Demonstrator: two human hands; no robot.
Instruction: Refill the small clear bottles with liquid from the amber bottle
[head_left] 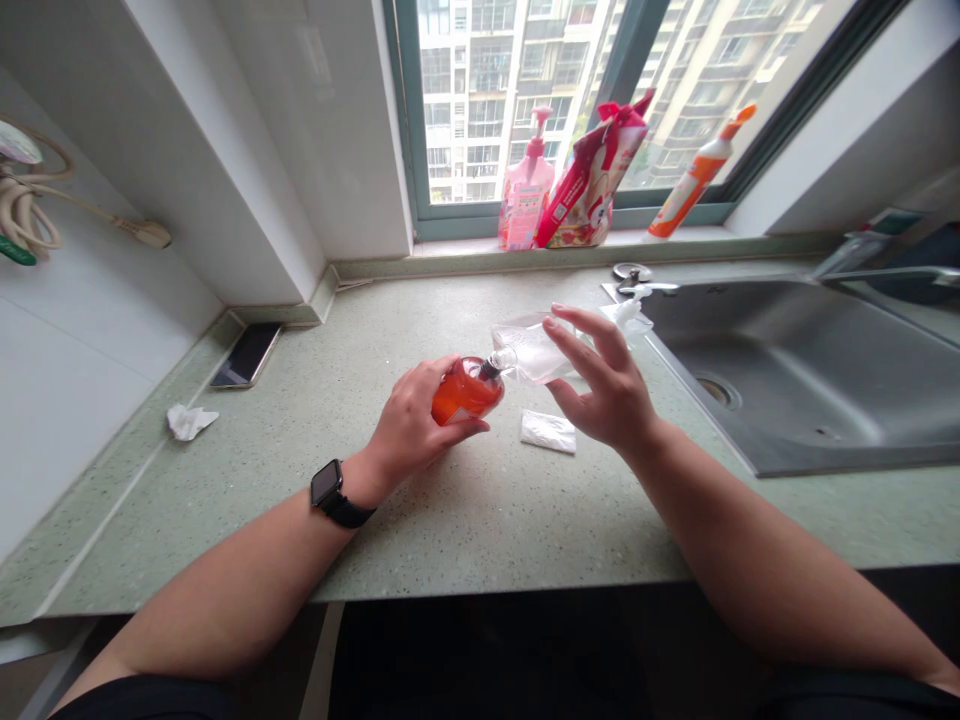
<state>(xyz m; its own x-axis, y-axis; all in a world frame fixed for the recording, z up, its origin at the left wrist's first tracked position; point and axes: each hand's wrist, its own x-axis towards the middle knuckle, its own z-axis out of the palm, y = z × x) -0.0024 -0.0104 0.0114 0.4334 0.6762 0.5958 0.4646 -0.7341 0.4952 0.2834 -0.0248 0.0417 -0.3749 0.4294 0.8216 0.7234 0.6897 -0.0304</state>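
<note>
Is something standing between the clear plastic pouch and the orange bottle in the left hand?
Nothing visible stands between them. The narrow neck of the clear plastic pouch meets the top of the orange bottle, which the left hand grips, and the right hand sits at the pouch's other end.

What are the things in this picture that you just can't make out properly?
From the head camera:
- The label of the orange bottle: mostly hidden by the left hand.
- The contents of the clear pouch: unclear, partly covered by the right hand.
- Any printing on the white packet: too small to read.
- The coiled cord: cut off by the left edge.
- The faucet: cut off by the right edge.
</note>
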